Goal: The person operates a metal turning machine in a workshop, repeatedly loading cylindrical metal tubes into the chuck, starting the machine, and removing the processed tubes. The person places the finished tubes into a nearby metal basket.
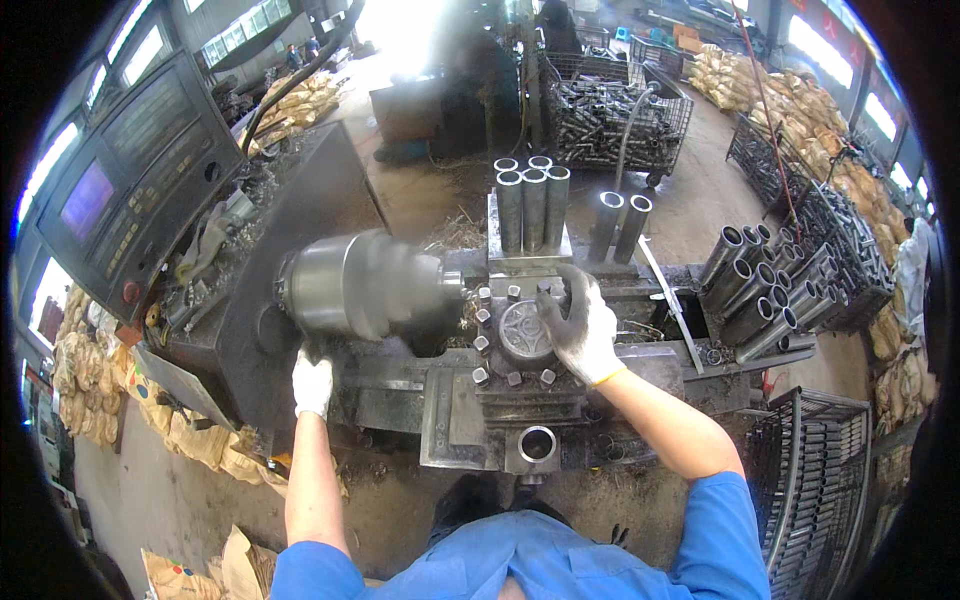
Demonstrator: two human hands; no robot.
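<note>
While the chuck [365, 283] of the lathe blurs with spin, the person's right hand [580, 325], in a white work glove, rests on the square tool post [522, 335] and curls its fingers over the right side of the round cap on top; it grips the post and holds no loose piece. Taking this tool post as the landmark, the chuck lies directly to its left, and its long axis runs left to right, pointing at the post. The left hand [312, 383], also gloved, sits further left and lower than the post, just under the chuck, pressed on the dark front edge of the machine; whether its fingers close round a lever there cannot be told, because the glove hides them.

Behind the post, a cluster of steel tubes [532, 200] stands upright, open ends up, and two more tubes [620, 225] lean just to the right of them. Further right of the post, a stack of tubes [760, 290] lies tilted in a tray. One short tube end [537, 444] faces up in front of the post, near the person's body. The right hand is clearly the nearer one to all these tubes. The control panel [130, 180] hangs far to the left of the post, beyond the chuck.
</note>
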